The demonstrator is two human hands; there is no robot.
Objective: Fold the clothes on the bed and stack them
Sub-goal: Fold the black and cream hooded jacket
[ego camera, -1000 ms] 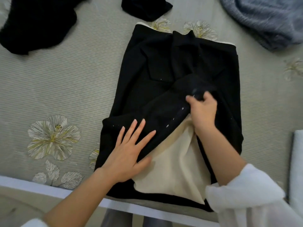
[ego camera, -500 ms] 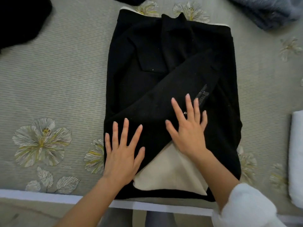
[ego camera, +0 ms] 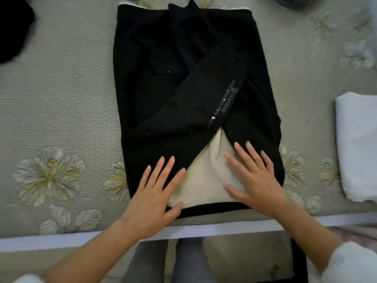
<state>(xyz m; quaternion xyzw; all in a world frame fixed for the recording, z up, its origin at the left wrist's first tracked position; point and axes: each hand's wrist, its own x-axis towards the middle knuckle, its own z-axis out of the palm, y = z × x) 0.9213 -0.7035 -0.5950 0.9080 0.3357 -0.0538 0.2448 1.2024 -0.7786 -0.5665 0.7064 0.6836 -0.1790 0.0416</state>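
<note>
A black jacket [ego camera: 183, 74] with a cream lining [ego camera: 206, 172] lies flat on the bed, its sides folded in and one sleeve crossed diagonally over the front, grey lettering along the cuff. My left hand [ego camera: 155, 190] rests flat with spread fingers on the jacket's lower left, its thumb at the cream lining's edge. My right hand [ego camera: 255, 176] lies flat on the lower right, fingers straight across lining and black cloth. Neither hand grips anything.
The bedspread [ego camera: 61, 103] is grey-green with embroidered flowers. A folded white cloth [ego camera: 357, 144] lies at the right edge. A black garment [ego camera: 12, 27] shows at the top left and a grey one [ego camera: 289, 1] at the top right. The bed's white edge [ego camera: 61, 240] runs below.
Both hands slid down the jacket toward its near hem, flat on the cloth. The right hand earlier let go of the sleeve it had laid across. The view shifted closer.
</note>
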